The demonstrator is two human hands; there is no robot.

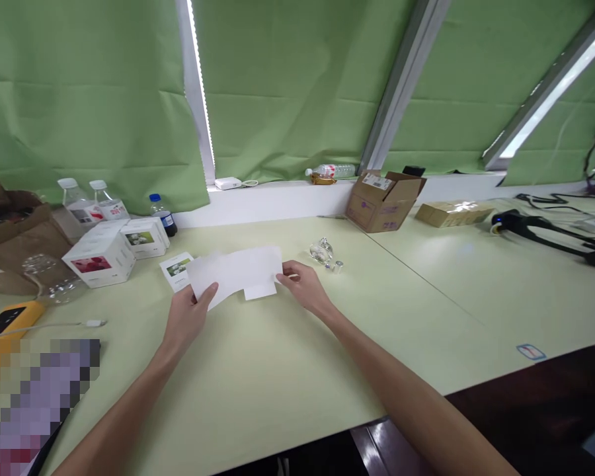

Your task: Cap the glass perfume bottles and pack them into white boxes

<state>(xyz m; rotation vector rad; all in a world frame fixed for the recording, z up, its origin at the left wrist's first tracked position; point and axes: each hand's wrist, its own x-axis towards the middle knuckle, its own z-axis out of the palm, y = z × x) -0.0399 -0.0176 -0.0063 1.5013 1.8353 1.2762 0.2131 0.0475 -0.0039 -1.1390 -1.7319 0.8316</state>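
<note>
Remote, I see white card (235,266) over worktop (258,383), left grip (188,312) pinching its 8 o'clock corner, right grip (303,285) its 3 o'clock edge; probably light, bendy, crease-prone, best held by edges.

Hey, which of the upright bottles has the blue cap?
The small plastic bottle of dark liquid, just right of the white cardboard boxes; the two clear plastic bottles standing farther left have white caps.
</note>
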